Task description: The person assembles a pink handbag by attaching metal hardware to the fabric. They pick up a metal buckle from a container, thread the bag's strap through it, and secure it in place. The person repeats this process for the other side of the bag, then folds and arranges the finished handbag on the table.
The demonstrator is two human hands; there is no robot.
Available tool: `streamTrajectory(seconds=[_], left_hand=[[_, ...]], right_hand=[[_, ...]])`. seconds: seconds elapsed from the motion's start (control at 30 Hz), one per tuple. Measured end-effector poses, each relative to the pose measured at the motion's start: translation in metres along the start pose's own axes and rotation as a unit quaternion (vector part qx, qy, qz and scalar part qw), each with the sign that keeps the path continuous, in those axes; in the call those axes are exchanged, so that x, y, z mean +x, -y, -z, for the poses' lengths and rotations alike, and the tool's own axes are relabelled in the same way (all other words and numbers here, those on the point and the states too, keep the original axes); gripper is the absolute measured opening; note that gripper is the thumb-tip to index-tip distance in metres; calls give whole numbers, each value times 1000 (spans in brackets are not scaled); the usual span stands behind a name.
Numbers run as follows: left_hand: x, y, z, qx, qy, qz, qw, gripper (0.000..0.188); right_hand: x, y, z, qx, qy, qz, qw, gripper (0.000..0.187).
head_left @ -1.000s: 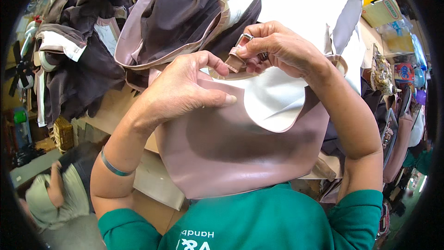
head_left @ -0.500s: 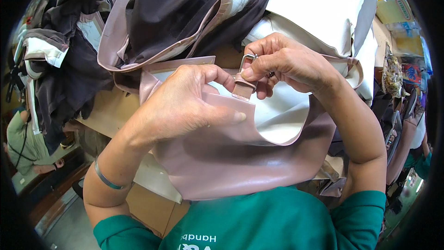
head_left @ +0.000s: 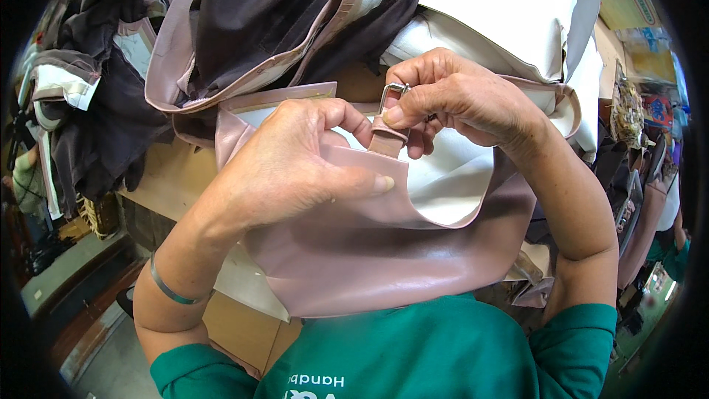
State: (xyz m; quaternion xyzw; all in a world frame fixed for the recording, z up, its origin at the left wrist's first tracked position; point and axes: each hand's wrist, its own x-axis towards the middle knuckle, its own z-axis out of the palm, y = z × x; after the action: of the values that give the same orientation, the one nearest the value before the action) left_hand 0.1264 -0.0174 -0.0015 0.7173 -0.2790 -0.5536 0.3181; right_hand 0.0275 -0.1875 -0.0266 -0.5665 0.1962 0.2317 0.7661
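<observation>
A dusty-pink leather bag piece (head_left: pixel 399 270) with a white inside and a curved cut-out lies across my front. My left hand (head_left: pixel 284 162) pinches its top edge beside the cut-out, thumb on the pink face and fingers behind. Between the thumb and fingers of my right hand (head_left: pixel 473 103) is a short pink buckle strap (head_left: pixel 386 142), with a loop around it and a silver metal buckle (head_left: pixel 384 96) at its upper end. The strap's lower end stands against the white inner side of the edge, by the left index fingertip; the right fingers partly cover the buckle.
Beyond my hands lie dark-lined pink bag parts (head_left: pixel 251 29) and large white pieces (head_left: pixel 509 7). More dark fabric (head_left: pixel 111 125) hangs at the left. Brown board (head_left: pixel 240 325) shows under the work, and packages (head_left: pixel 628 4) stand at the far right.
The strap's lower end has sunk slightly behind the leather edge. Both hands keep their grip. The person in pale green at the left has mostly gone from view.
</observation>
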Motion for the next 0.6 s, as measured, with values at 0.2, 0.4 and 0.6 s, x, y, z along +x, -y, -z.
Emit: streamTrajectory(seconds=[0.2, 0.4, 0.6], left_hand=[[-1, 2, -1, 8, -7, -25, 1000, 33], [0, 6, -1, 21, -15, -35, 999, 33], [2, 4, 1, 24, -1, -11, 1000, 32]], right_hand=[[-1, 2, -1, -3, 7, 6, 1000, 11], [1, 0, -1, 1, 10, 15, 1000, 10], [2, 0, -1, -12, 11, 17, 1000, 11]])
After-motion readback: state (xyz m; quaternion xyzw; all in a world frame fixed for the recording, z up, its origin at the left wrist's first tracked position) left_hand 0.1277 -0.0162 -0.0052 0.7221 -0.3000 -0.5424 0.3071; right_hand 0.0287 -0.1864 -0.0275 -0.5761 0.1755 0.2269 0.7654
